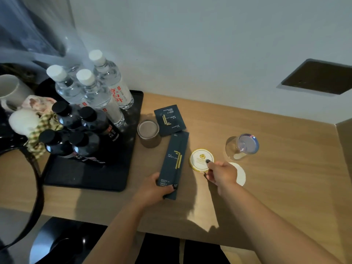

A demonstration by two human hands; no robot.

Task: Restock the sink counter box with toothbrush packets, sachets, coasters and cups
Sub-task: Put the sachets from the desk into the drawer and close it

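Your left hand (152,189) grips the long packet's (174,162) near end; your right hand (221,173) pinches one round coaster (201,159), a second coaster (241,175) under your wrist. Beyond your fingers: one sachet (169,120), two upturned cups (148,133), then bare counter (295,168) rightward.

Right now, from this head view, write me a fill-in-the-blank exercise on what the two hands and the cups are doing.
1. The left hand grips the near end of the long dark ____.
2. The right hand pinches the round gold-rimmed ____.
3. The clear glass cup right of that stands ____ on the wooden counter.
4. The brown cup stands just right of the black ____ that holds the bottles.

Missing words: toothbrush packet; coaster; upside down; tray
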